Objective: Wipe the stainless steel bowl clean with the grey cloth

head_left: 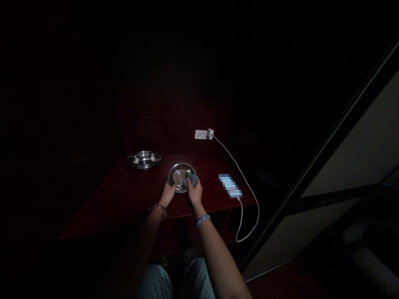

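Note:
A shiny round metal bowl (178, 176) is tilted up above the dark red table, between both hands. My left hand (168, 193) grips its lower left rim, thumb on the inner side. On the right, my right hand (195, 192) is closed on a grey cloth (191, 179) and presses it against the bowl's right inner side. Its fingers are partly hidden behind the cloth and bowl. Farther left on the table sits a stack of similar metal bowls (144, 159), apart from both hands.
The dark red table (109, 199) meets a wall with a white socket (201, 134) and plugged-in charger (210, 133). A white cable (249, 187) loops past the right table edge to a phone-like, blurred-out device (230, 185). A slanted panel (349, 137) stands at the right; the surroundings are very dark.

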`<state>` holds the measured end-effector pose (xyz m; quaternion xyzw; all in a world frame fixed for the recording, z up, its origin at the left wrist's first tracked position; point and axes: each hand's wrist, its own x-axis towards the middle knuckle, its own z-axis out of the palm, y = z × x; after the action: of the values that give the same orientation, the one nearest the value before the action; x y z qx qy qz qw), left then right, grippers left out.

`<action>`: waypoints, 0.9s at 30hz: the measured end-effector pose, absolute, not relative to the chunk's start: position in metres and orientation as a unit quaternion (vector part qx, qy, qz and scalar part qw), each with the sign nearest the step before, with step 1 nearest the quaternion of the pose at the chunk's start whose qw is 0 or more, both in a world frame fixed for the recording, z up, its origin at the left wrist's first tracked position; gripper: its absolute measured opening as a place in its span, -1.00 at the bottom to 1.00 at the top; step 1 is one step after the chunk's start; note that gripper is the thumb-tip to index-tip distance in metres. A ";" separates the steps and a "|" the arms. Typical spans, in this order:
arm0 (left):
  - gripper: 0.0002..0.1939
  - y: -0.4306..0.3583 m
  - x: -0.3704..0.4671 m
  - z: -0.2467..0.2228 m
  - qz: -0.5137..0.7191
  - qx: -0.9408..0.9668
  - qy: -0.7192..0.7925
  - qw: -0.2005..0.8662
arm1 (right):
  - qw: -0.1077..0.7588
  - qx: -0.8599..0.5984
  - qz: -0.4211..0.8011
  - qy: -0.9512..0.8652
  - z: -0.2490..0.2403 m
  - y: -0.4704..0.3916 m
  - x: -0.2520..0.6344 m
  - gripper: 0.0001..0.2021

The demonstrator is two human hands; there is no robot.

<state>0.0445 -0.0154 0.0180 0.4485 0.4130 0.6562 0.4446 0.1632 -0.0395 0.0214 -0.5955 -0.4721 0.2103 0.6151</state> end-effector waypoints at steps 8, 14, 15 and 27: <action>-0.51 -0.018 0.044 0.020 0.657 0.446 0.407 0.451 | 0.619 -0.594 0.211 -0.468 0.021 -0.038 0.163 -0.77; -0.50 -0.018 0.043 0.021 0.663 0.436 0.401 0.458 | 0.622 -0.592 0.211 -0.467 0.021 -0.039 0.163 -0.77; -0.51 -0.017 0.043 0.020 0.662 0.436 0.403 0.458 | 0.622 -0.591 0.210 -0.469 0.021 -0.039 0.164 -0.77; -0.62 -0.011 0.043 0.012 0.660 0.435 0.413 0.453 | 0.617 -0.600 0.203 -0.467 0.018 -0.037 0.165 -0.75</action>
<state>0.0426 -0.0113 0.0118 0.4346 0.4126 0.6600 0.4532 0.1645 -0.0366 0.0183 -0.5997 -0.4675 0.2029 0.6170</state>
